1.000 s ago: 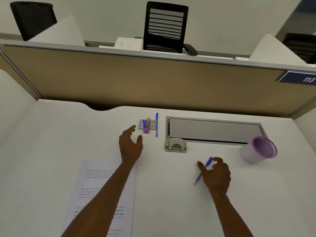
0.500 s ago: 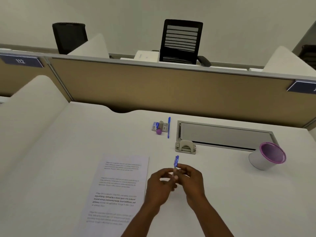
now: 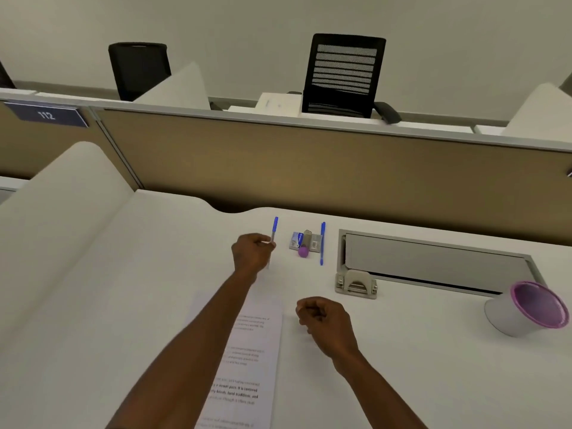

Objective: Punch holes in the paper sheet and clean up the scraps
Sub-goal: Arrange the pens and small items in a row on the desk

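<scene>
A printed paper sheet lies on the white desk, partly under my left forearm. A grey hole punch stands to its upper right, in front of a grey cable tray. My left hand reaches past the sheet's far end and is shut on a blue pen, which points away from me, just left of the small items. My right hand hovers beside the sheet's top right corner, fingers curled with nothing in them. A white cup with a purple rim lies tilted at the right.
A second blue pen lies by a small box and a purple ball. The cable tray runs along the back right. A tan partition closes the desk's far side, and a white divider its left.
The pen passed from my right hand to my left hand at the desk's middle. My left hand then carried it forward, left of the small items. My right hand drew back, shut.
</scene>
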Demonstrator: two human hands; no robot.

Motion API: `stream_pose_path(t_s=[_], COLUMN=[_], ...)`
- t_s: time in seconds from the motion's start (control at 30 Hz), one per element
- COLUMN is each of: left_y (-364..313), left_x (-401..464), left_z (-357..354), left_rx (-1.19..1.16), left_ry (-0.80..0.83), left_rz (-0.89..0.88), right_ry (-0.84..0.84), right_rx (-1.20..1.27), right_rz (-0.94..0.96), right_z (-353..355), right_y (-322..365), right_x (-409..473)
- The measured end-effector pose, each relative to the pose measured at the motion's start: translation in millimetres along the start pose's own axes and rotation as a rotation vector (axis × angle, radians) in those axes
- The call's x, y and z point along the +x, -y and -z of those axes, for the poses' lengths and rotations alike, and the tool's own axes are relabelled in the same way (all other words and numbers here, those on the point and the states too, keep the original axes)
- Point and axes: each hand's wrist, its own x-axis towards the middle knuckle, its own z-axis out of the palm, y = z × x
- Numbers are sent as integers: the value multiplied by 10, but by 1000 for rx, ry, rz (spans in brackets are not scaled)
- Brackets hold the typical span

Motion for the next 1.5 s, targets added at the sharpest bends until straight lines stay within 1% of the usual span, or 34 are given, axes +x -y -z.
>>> stream_pose_path(t_s=[0.2,0.37,0.53,0.7,0.8,1.0,1.2,1.33,1.5], left_y=[74,87,107,172,198,230,259,343,464], left_x=[464,564,546,469,433,441,341,108,-290], left_z=[-434,-595,-610,-601,-597,-593,-485,-309,-14], left_rx=[169,251,244,270,276,264,182,116,13], left_ry=[47,25,29,86,88,91,50,11,-40], left_rz=[-46,-100,-102,-187,-225,-226,-213,-220,-292], right_ry=[-25,-72,-67,-63,-63,-62,-70,-81,-96], right_rx=[-30,-60,-51,-59,-72,-81,-80,-74,-66], right_rz=[-34,-13,-2,6,2,3,18,22,16], right_z=[46,104,70,27,19,28,34,26,2], right_y=[-230,-339,-339,-325,-327,-355,-376,-369,-337], right_x=[46,82,117,129,134,134,98,53,-38])
